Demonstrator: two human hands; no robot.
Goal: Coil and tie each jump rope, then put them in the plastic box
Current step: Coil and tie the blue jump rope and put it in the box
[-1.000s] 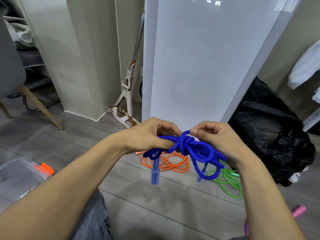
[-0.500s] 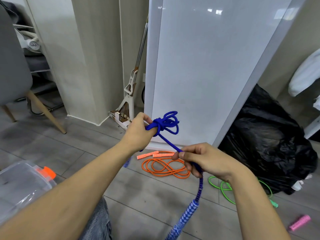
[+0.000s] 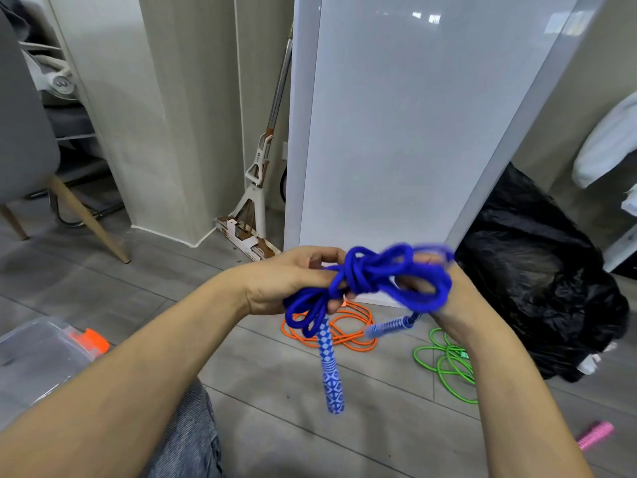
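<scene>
A blue jump rope (image 3: 375,277) is bunched into a knotted coil between both hands, above the floor. My left hand (image 3: 289,281) grips the coil's left side, with loops and a patterned blue handle (image 3: 331,370) hanging below it. My right hand (image 3: 444,294) holds the right loops, which look blurred; a second blue handle (image 3: 391,326) dangles under it. An orange jump rope (image 3: 348,331) lies coiled on the floor behind the hands. A green jump rope (image 3: 448,363) lies loose to its right. The clear plastic box (image 3: 31,360) with an orange latch sits at the left edge.
A pink handle (image 3: 595,434) lies on the floor at lower right. A black plastic bag (image 3: 544,281) sits at right beside a white panel (image 3: 396,115). A mop (image 3: 256,188) leans in the corner, and a chair leg (image 3: 86,219) stands at left.
My right hand let go of the pulled strand and came back up to the coil. The hands are together again, and the handle now hangs under my left hand.
</scene>
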